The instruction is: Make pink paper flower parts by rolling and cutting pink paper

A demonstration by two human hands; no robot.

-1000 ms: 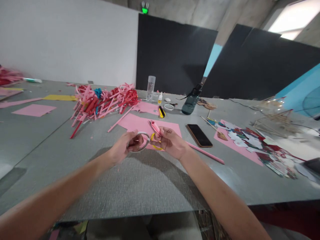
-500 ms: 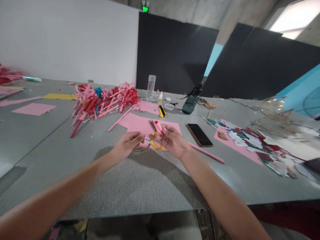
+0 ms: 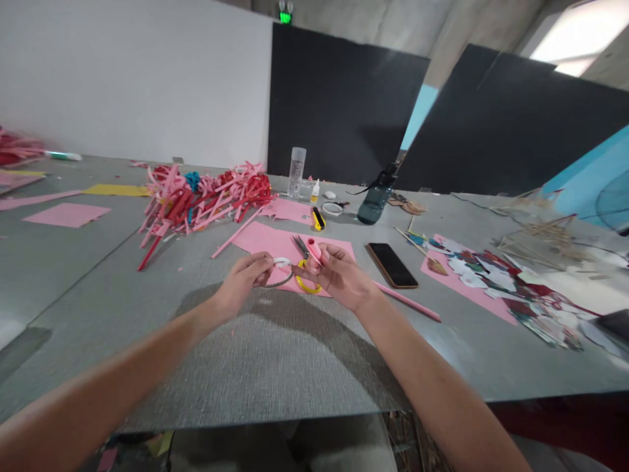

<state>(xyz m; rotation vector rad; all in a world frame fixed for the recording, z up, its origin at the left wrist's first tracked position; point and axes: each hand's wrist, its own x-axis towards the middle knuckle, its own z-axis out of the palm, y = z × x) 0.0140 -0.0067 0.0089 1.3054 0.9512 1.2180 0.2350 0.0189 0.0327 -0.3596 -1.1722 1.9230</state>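
Observation:
Above the pink paper sheet [image 3: 260, 237], my left hand [image 3: 244, 275] pinches a thin whitish ring [image 3: 284, 262] that looks like a narrow roll of tape. Close by on the right, my right hand [image 3: 341, 275] is closed around a small rolled tube of pink paper [image 3: 313, 248], whose open end points up and away. Its lower fingertips come near the ring; whether they touch it I cannot tell. Scissors [image 3: 305, 284] with yellow handles lie on the sheet just under and behind the hands, partly covered by the right fingers.
A heap of pink and red paper strips [image 3: 206, 200] lies left. Behind are a yellow utility knife [image 3: 318, 219], a glue bottle [image 3: 315, 192], a clear cylinder [image 3: 297, 172] and a dark bottle [image 3: 374, 202]. A phone [image 3: 392, 265] and paper scraps [image 3: 484, 275] lie right.
My left hand has moved left and slightly up with the ring, away from the right fingers. The pink tube in my right hand has shifted slightly right.

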